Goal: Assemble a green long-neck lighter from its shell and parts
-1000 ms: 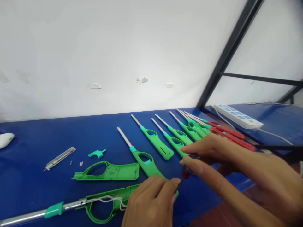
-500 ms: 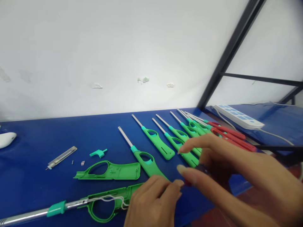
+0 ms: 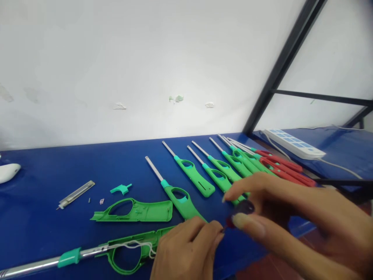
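My left hand [image 3: 188,249] lies over the right end of an opened green lighter half [image 3: 128,268], its fingers curled and pressed together. What is pinched at its fingertips is hidden. My right hand [image 3: 297,221] has thumb and forefinger at the dark and red handle of a small screwdriver [image 3: 243,210]; its thin shaft points at the left fingertips. From the lighter half a metal tube [image 3: 35,266] with a teal collar [image 3: 69,257] runs left, and white wires [image 3: 145,245] loop inside. Behind lies the other green shell half [image 3: 151,210].
A teal trigger [image 3: 122,189], a small pale part [image 3: 101,201], a tiny screw [image 3: 89,200] and a clear-sided stick part [image 3: 76,194] lie at left. Several green lighters [image 3: 195,177] and red ones [image 3: 287,169] line the back. A power strip [image 3: 294,144] lies behind the black frame [image 3: 271,81].
The screwdriver's handle has turned and shows more between the right thumb and forefinger. My right fingers have shifted slightly right; my left hand has barely moved.
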